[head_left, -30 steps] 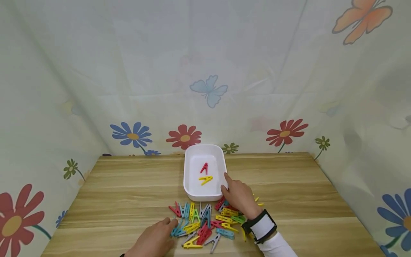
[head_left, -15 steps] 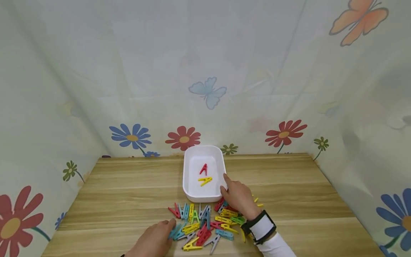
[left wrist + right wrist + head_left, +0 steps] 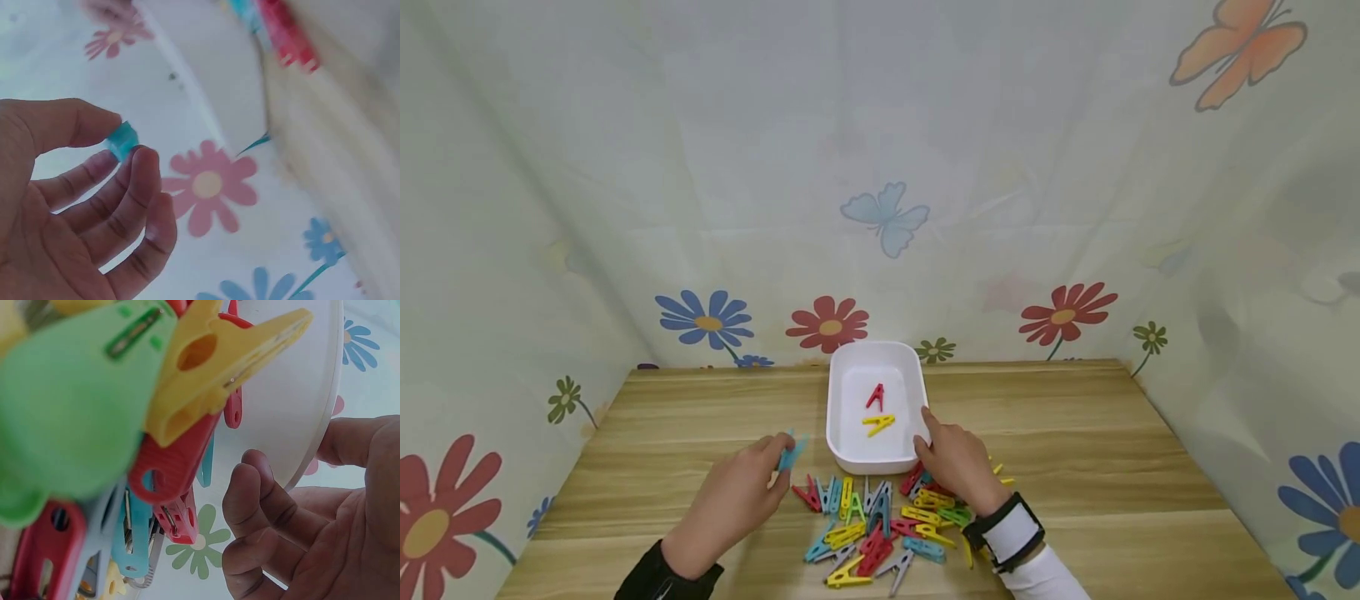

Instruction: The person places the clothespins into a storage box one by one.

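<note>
A white tub (image 3: pixel 839 433) stands on the wooden table with a red clothespin (image 3: pixel 876 396) and a yellow clothespin (image 3: pixel 879 424) inside. My left hand (image 3: pixel 752 483) is raised left of the tub and pinches a teal clothespin (image 3: pixel 790 452) between thumb and fingers; the left wrist view shows the teal clothespin (image 3: pixel 122 140) pinched at my fingertips. My right hand (image 3: pixel 951 457) holds the tub's near right corner, thumb on the rim; in the right wrist view my right hand (image 3: pixel 325 500) curls against the tub (image 3: pixel 300 406). A pile of coloured clothespins (image 3: pixel 880 521) lies in front of the tub.
The wooden table (image 3: pixel 1112 450) is enclosed by flower and butterfly curtains (image 3: pixel 880 208) on three sides. A black band with a white sleeve (image 3: pixel 1011 533) is on my right wrist. Bare wood lies left and right of the pile.
My left hand has lifted from the pile's left edge with a teal clothespin and moved up toward the tub. My right hand has stayed on the tub's corner.
</note>
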Demonstrator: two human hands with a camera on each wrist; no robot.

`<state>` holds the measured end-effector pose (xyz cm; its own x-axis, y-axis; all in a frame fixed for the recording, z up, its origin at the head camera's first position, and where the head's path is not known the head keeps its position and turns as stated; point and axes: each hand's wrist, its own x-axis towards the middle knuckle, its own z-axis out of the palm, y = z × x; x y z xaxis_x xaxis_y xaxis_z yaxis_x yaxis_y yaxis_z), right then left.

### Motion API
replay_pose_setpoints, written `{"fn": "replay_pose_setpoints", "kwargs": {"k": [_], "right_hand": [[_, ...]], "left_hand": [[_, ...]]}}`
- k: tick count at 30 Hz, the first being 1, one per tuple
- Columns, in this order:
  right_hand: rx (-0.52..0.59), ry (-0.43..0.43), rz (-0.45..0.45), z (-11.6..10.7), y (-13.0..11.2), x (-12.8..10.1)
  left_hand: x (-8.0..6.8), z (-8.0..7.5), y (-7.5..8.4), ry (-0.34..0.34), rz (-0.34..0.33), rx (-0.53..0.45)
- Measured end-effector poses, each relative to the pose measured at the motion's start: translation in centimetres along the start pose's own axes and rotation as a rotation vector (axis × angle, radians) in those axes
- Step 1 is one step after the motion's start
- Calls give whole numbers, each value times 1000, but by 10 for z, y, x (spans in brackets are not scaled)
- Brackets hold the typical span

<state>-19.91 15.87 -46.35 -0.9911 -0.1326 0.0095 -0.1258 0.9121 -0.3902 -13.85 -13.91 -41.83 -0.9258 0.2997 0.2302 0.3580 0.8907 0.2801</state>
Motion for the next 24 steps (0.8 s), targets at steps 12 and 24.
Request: {"fn": "replay_pose_setpoints", "kwargs": {"k": [12,24], "right_hand": [[-2,11,-17,0,0,-1],[-1,15,-18,0,1,0]], "left_hand": [[54,-3,9,65,32,-73],[107,22,28,50,61,-122]]}}
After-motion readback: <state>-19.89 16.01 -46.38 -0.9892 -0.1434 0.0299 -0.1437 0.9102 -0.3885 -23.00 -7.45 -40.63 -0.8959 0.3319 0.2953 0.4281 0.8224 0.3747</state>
